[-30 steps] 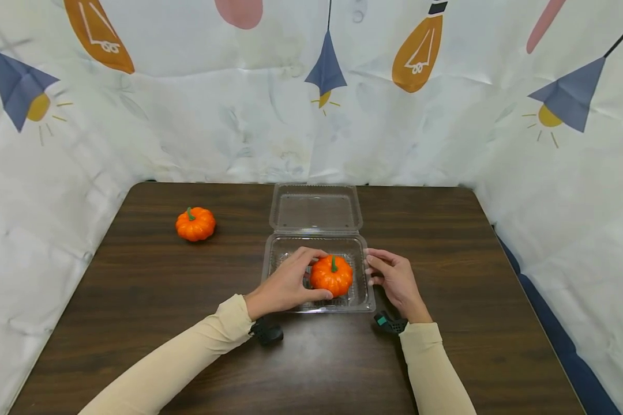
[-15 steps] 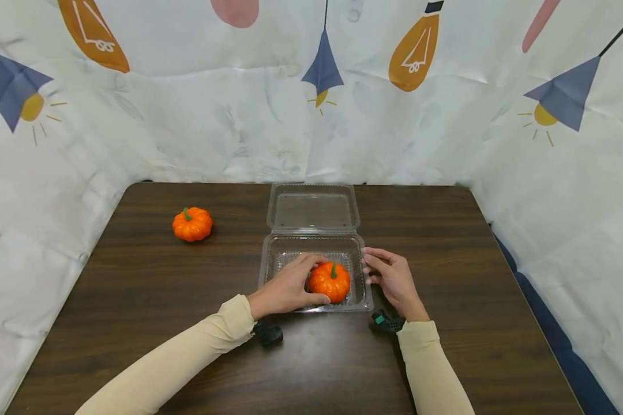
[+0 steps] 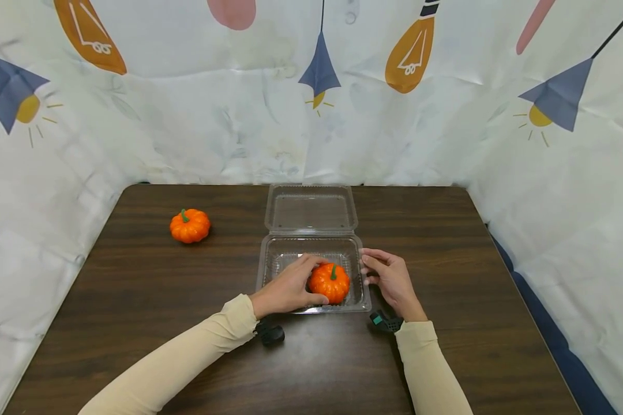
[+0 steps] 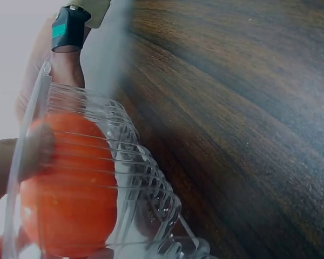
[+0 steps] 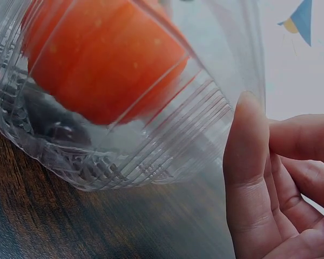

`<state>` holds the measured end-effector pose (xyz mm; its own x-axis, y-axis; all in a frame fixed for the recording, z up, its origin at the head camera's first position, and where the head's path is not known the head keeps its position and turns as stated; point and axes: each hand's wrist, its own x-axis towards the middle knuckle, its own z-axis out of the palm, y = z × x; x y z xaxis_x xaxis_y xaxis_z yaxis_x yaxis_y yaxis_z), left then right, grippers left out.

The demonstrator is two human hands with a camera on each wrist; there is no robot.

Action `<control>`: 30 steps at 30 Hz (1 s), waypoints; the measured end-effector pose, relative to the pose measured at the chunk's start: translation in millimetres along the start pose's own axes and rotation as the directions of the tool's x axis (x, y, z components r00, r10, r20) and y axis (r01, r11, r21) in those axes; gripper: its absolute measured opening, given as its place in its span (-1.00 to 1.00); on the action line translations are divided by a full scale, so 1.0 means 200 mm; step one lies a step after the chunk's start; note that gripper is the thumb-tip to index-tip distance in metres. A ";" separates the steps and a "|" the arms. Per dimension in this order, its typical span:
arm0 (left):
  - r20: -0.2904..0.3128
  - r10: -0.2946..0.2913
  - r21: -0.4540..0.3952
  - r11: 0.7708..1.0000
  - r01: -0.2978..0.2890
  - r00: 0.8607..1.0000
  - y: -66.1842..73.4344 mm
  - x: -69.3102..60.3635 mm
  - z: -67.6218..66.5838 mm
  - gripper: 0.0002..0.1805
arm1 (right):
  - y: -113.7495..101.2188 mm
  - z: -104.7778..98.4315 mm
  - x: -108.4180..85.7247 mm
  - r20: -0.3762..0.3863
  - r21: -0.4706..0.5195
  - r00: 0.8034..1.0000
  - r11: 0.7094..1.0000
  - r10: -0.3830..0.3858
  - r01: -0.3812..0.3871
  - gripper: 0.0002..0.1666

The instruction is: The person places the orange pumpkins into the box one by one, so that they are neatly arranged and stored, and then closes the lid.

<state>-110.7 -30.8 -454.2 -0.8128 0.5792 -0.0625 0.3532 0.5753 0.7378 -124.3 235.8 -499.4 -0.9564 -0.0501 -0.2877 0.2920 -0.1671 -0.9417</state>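
A clear plastic clamshell container (image 3: pixel 285 245) stands on the table with its lid (image 3: pixel 311 208) laid back toward the wall. Inside its base, toward the front right, is an orange pumpkin (image 3: pixel 330 283) with a green stem. My left hand (image 3: pixel 289 287) reaches over the container's left side and grips that pumpkin, thumb in front and fingers behind. In the left wrist view the pumpkin (image 4: pixel 75 189) shows through the ribbed wall. My right hand (image 3: pixel 393 281) pinches the container's right rim between thumb (image 5: pixel 247 156) and forefinger. The pumpkin's underside is partly hidden by the container.
A second orange pumpkin (image 3: pixel 190 225) sits on the dark wooden table (image 3: pixel 213 265) at the back left. White printed fabric (image 3: pixel 213 127) hangs behind the table and along both sides. Each wrist wears a black strap device (image 3: pixel 386 321).
My left hand has lowered the pumpkin toward the front of the container's base, then stayed nearly still. My right hand keeps its place on the rim. The head view has shifted slightly.
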 end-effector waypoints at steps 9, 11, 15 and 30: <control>-0.032 0.002 0.042 0.999 -0.001 0.999 -0.01 0.03 0.03 -0.25 | 0.00 0.00 0.00 0.006 -0.002 1.000 1.000 -0.004 0.004 -0.54; -0.040 0.007 0.057 0.998 -0.004 0.999 -0.01 0.04 0.03 -0.27 | 0.00 0.00 0.00 0.005 -0.006 1.000 1.000 -0.002 0.002 -0.54; -0.048 0.004 0.065 0.998 -0.001 0.999 -0.02 0.05 0.03 -0.28 | -0.01 0.00 0.00 0.003 -0.010 1.000 1.000 0.003 -0.003 -0.53; -0.027 -0.051 -0.106 0.993 0.048 0.998 -0.01 0.00 -0.03 -0.23 | 0.00 0.00 0.00 0.012 0.002 1.000 1.000 -0.004 0.004 -0.52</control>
<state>-113.7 -36.0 -451.4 -0.8419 0.5334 -0.0816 0.2630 0.5376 0.8011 -124.2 236.1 -498.7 -0.9575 -0.0608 -0.2818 0.2882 -0.1695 -0.9425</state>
